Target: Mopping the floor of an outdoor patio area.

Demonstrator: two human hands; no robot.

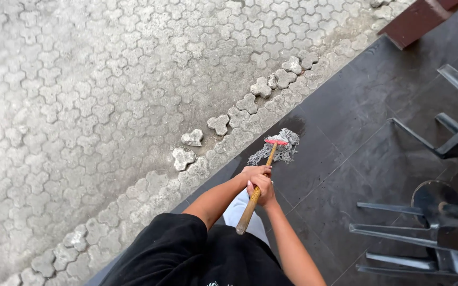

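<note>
Fingers of the left hand (254, 172) and right hand (263, 191) wrap tight around the wooden mop handle (255, 198), left above right. At one o'clock from them the grey stringy mop head (276, 147) rests on wet dark floor tiles (345, 116), beside loose paving stones (192, 139) at ten o'clock.

One mop (275, 148), perhaps two chairs (451, 137), two hands (258, 180).

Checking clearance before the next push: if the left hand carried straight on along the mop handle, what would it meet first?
The left hand points down the handle toward the mop head, so that comes first. Beyond it lie the tile edge and loose pavers, though depth is unclear.
</note>
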